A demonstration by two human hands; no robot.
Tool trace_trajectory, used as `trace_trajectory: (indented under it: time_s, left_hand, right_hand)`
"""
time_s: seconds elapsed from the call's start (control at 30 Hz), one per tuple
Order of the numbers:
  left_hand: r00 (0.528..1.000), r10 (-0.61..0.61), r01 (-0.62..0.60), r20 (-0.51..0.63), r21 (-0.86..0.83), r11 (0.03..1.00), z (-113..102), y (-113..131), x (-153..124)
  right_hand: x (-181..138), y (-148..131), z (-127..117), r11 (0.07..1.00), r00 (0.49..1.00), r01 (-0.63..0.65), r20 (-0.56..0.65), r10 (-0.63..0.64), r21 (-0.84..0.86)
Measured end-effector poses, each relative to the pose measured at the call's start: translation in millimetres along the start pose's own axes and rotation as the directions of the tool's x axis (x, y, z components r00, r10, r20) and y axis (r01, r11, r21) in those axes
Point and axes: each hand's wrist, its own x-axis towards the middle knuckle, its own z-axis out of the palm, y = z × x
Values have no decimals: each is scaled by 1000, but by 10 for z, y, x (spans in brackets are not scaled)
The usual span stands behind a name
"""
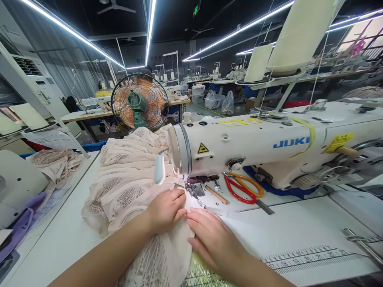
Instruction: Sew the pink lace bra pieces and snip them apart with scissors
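Observation:
A heap of cream lace fabric [119, 179] lies on the left of the sewing machine bed and runs under both hands toward me. My left hand [166, 210] rests on it just before the needle area, fingers curled and closed on the cloth. Beside it, my right hand [214, 235] holds the fabric's edge, fingers pressed together and thumb tucked lower. The fingertips of both hands nearly meet. Above them stands the white sewing machine [227, 147], its presser foot [193, 191] close ahead of the fingers. Fabric hides what lies under my left palm.
Red-handled scissors [239, 191], orange-handled scissors [251, 183] and a small wooden-handled tool [216, 194] lie right of the needle. A ruler scale [311, 257] marks the table's front. Thread cones [259, 61] stand above the machine. A large fan [139, 101] is behind the fabric.

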Motion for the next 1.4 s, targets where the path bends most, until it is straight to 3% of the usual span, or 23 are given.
trace_trajectory:
  time_s: [0.1, 0.23, 0.6, 1.4]
  left_hand:
    - [1000, 4, -4, 6, 13, 1000, 33, -28, -20]
    - [1000, 0, 0, 9, 10, 1000, 44, -32, -27]
    - [999, -4, 4, 51, 2, 1000, 5, -40, -15]
    - [999, 13, -14, 29, 20, 1000, 36, -169, 54]
  right_hand:
    - [-15, 14, -12, 998, 992, -59, -111, 57, -9]
    - [-25, 8, -11, 992, 982, -126, -143, 124, -10]
    - [-18, 13, 13, 997, 987, -72, -144, 74, 14]
    - [-9, 38, 0, 998, 993, -51, -108, 45, -48]
